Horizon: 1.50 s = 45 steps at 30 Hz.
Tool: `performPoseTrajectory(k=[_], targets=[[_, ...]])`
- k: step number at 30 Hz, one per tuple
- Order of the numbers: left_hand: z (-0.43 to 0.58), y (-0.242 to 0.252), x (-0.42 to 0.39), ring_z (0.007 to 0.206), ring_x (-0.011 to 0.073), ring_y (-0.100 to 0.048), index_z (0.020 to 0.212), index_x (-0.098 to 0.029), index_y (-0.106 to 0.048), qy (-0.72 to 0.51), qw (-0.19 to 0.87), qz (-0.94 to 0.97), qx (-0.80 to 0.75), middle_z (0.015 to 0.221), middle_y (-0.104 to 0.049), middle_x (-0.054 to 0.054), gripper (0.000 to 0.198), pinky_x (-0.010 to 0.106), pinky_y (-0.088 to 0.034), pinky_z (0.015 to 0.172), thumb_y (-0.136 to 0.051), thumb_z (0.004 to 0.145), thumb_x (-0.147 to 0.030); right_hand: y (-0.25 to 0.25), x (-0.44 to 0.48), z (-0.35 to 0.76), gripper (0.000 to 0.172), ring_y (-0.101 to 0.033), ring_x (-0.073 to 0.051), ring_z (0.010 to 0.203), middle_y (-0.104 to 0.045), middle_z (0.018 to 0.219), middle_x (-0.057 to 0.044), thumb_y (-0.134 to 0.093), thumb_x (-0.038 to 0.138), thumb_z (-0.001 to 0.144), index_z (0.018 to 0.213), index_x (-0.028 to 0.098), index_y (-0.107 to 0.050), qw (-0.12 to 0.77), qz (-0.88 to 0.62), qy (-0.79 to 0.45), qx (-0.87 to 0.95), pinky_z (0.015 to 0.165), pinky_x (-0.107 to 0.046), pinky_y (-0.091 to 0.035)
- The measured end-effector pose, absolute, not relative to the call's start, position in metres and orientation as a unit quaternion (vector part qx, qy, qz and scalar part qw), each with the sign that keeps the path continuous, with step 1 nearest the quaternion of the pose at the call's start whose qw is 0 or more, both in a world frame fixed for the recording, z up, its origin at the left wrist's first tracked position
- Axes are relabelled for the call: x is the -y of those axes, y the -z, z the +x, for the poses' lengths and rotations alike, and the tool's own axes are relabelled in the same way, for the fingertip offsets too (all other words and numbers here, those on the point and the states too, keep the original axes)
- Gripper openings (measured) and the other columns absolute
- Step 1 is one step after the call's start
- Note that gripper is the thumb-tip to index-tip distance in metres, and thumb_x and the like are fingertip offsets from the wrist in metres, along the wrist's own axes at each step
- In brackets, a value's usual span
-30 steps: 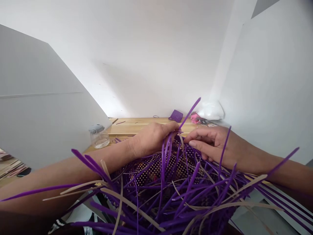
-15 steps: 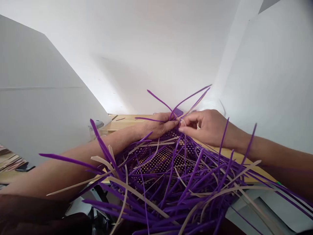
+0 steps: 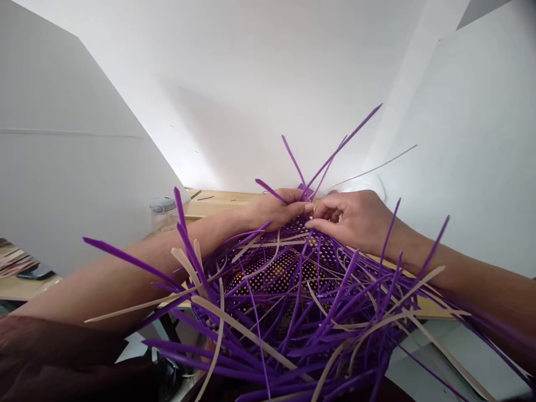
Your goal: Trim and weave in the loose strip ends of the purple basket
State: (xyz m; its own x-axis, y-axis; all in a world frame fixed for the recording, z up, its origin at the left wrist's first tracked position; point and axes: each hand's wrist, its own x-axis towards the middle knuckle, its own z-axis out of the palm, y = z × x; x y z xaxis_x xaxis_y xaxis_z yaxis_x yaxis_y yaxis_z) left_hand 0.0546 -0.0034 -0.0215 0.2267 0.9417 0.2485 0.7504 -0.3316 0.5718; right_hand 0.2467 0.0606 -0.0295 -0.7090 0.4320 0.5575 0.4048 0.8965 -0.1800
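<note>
Purple weaving strips (image 3: 314,187) rise from the far rim of the half-woven basket (image 3: 272,273), above the wooden worktop (image 3: 218,202). Left hand (image 3: 278,211) and right hand (image 3: 355,220) pinch them, fingertips touching.

A light wooden desk (image 3: 228,202) reaches back to the far wall, its middle hidden behind a purple woven plastic basket (image 3: 288,268). Toward the left a clear glass jar with a grey lid (image 3: 162,212) stands upright. A short purple strip (image 3: 205,197) lies just beyond the jar, and a dark flat object (image 3: 36,272) lies at the left edge.
</note>
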Motion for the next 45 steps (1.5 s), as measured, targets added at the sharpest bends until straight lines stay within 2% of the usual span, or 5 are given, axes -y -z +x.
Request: performPoseTrajectory(k=[8, 23, 33, 41, 45], targets=[[0.046, 0.041, -0.02, 0.074, 0.0128, -0.061, 0.097, -0.016, -0.061, -0.363, 0.232, 0.76, -0.487, 0.086, -0.069, 0.001, 0.021, 0.027, -0.049, 0.069, -0.068, 0.077, -0.016, 0.039, -0.066, 0.237, 0.019, -0.06, -0.015, 0.06, -0.07, 0.072, -0.003, -0.064, 0.035, 0.081, 0.084, 0.019, -0.072, 0.353, -0.272, -0.032, 0.895, 0.056, -0.03, -0.044], [0.048, 0.029, -0.008, 0.067, 0.0147, -0.059, 0.081, -0.017, -0.066, -0.346, 0.253, 0.726, -0.538, 0.072, -0.067, 0.001, 0.008, 0.028, -0.05, 0.062, -0.062, 0.075, -0.013, 0.013, -0.061, 0.23, 0.019, -0.062, -0.017, 0.061, -0.069, 0.067, -0.001, -0.069, 0.037, 0.078, 0.066, 0.023, -0.066, 0.276, -0.263, -0.016, 0.924, 0.059, -0.034, -0.047], [0.05, 0.027, -0.006, 0.062, 0.0108, -0.054, 0.075, -0.016, -0.064, -0.322, 0.234, 0.733, -0.551, 0.068, -0.063, -0.002, 0.006, 0.025, -0.046, 0.06, -0.062, 0.077, -0.011, 0.027, -0.051, 0.231, 0.006, -0.061, -0.019, 0.069, -0.067, 0.074, -0.003, -0.062, 0.024, 0.081, 0.075, 0.022, -0.062, 0.284, -0.156, 0.053, 0.945, 0.065, -0.036, -0.047], [0.049, 0.028, -0.005, 0.063, 0.0147, -0.058, 0.086, -0.016, -0.069, -0.308, 0.261, 0.725, -0.558, 0.069, -0.064, 0.0, 0.01, 0.031, -0.049, 0.063, -0.061, 0.081, -0.019, 0.012, -0.058, 0.224, 0.021, -0.065, -0.017, 0.064, -0.071, 0.089, -0.007, -0.063, 0.039, 0.087, 0.099, 0.022, -0.06, 0.359, -0.178, -0.314, 0.861, 0.049, -0.032, -0.047], [0.046, 0.032, -0.008, 0.07, 0.0144, -0.061, 0.094, -0.016, -0.07, -0.333, 0.241, 0.742, -0.53, 0.08, -0.068, 0.002, 0.017, 0.03, -0.05, 0.068, -0.06, 0.081, -0.021, 0.0, -0.059, 0.225, 0.028, -0.066, -0.017, 0.068, -0.072, 0.09, -0.007, -0.066, 0.044, 0.087, 0.099, 0.02, -0.07, 0.32, -0.145, -0.34, 0.872, 0.055, -0.032, -0.052]])
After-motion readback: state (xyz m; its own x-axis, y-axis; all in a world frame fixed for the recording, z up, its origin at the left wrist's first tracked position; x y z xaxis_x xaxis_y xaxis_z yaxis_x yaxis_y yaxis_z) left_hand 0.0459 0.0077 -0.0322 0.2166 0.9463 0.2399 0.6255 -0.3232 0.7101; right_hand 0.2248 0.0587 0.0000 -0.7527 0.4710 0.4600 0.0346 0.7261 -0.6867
